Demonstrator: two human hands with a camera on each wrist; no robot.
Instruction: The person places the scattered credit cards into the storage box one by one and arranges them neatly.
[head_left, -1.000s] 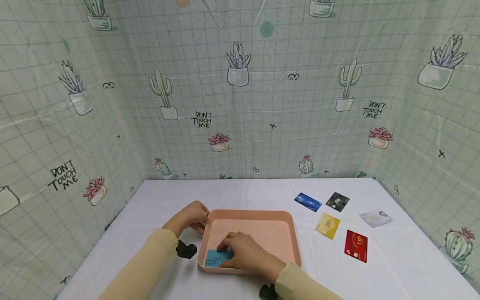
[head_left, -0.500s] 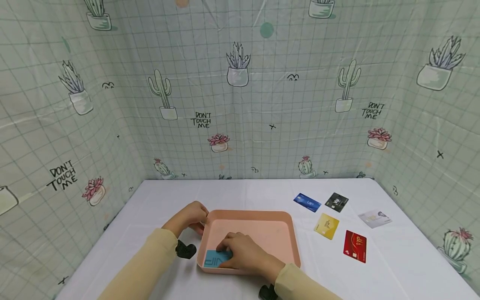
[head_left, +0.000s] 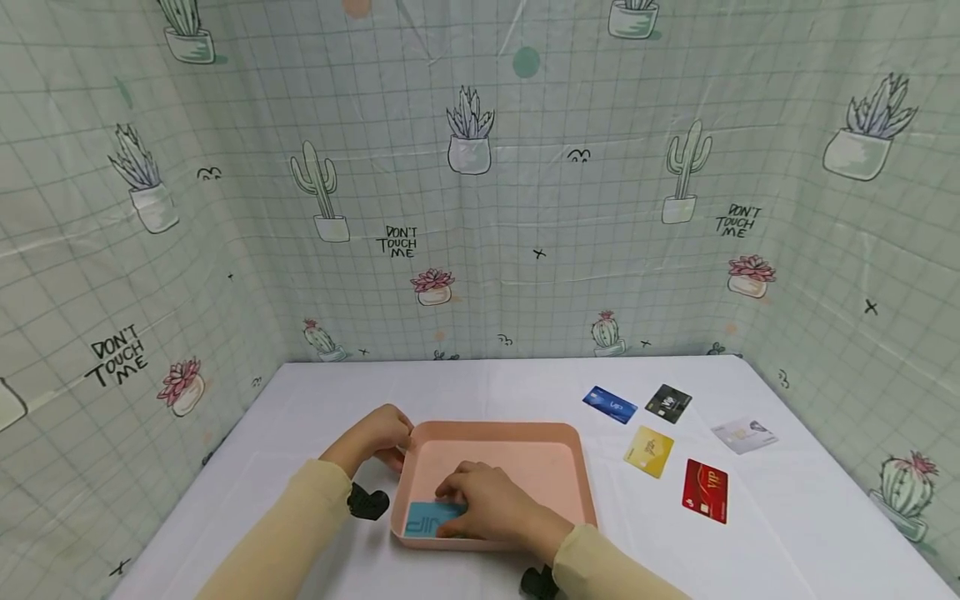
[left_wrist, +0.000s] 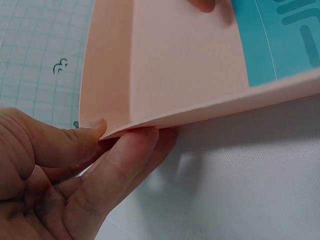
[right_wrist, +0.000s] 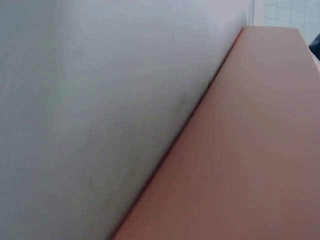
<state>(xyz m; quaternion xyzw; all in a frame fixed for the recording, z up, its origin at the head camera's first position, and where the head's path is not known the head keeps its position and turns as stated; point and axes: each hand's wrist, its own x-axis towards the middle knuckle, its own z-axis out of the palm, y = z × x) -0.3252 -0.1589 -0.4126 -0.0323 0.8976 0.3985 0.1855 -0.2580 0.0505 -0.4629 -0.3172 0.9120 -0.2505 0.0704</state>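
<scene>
A shallow pink tray sits on the white table in the head view. At its far left corner my left hand pinches the rim; in the left wrist view, the thumb of the left hand lies on top and the fingers press the wall from outside. In the tray's near left corner is a teal card marked "VIP", upside down from the head view. My right hand curls over it, thumb and fingertips at its edges, hiding its right part. The right wrist view shows the tray's outer wall.
Several cards lie spread on the table right of the tray: a blue card, a black card, a yellow card, a silver card and a red card. A cactus-print cloth surrounds the table's back and sides.
The head view has shifted slightly, so everything sits a little further left. Both hands keep their places at the tray rim and the teal card.
</scene>
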